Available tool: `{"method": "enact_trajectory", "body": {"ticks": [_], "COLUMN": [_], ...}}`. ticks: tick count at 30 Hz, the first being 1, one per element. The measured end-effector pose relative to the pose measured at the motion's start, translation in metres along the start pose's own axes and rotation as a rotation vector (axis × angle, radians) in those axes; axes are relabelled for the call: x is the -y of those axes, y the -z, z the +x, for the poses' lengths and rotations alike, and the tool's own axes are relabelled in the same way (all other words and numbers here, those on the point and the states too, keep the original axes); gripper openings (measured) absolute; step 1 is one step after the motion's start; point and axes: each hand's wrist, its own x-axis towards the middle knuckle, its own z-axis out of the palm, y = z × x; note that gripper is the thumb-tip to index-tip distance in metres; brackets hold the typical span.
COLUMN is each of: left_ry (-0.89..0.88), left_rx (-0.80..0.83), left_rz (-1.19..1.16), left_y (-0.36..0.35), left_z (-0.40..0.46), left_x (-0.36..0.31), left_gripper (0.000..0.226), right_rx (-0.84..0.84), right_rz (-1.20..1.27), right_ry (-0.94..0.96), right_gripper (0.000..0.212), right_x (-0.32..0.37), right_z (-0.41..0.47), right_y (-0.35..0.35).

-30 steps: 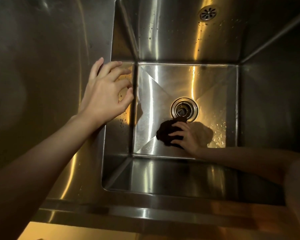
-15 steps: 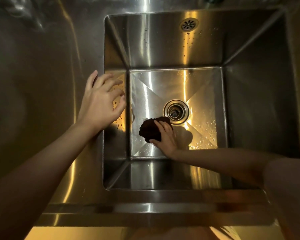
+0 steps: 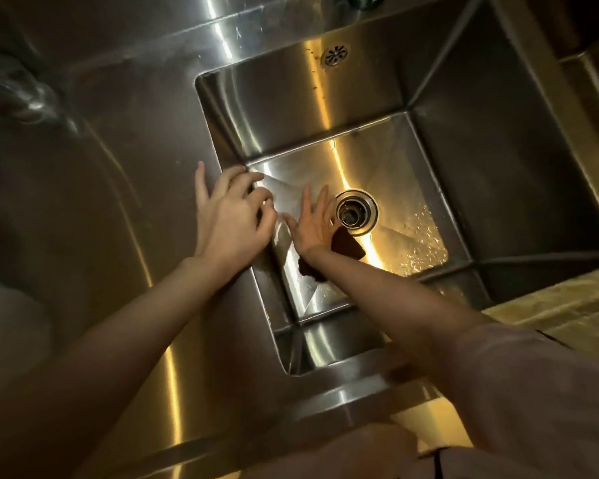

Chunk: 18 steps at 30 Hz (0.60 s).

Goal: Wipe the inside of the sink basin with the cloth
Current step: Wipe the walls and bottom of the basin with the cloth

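Here, dark crumpled cloth (image 3: 347,244) on glossy steel sink basin (image 3: 491,160).

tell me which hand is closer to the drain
Right. The right hand lies flat on the cloth just beside the drain; the left hand rests farther off at the sink's left edge.

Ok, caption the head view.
Right hand presses dark cloth on stainless steel sink basin floor; left hand braces rim.
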Motion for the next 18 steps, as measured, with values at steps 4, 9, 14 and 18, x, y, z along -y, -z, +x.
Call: {"method": "enact_trajectory", "body": {"ticks": [4,9,14,18], "left_ry": [-0.272,-0.553,-0.586,-0.552], "left_rx": [0.061,0.143,0.185,0.204], "left_rz": [-0.005,0.043,0.029,-0.031], "left_y": [0.014,0.009,-0.001,-0.003], "left_z": [0.025,0.049,0.053,0.053], "left_x": [0.018,0.024,0.033,0.035], "left_gripper": [0.031,0.029,0.034,0.034], "right_rx": [-0.161,-0.235,-0.259,-0.234], "right_rz": [0.267,0.360,0.497,0.516], "right_ry": [-0.401,-0.678,-0.812,-0.782], "right_gripper": [0.071,0.064,0.062,0.068], "right_x": [0.000,-0.031,-0.027,-0.024], "right_z": [0.008,-0.013,-0.030,-0.023], "right_y": [0.007,-0.012,-0.052,-0.069]}}
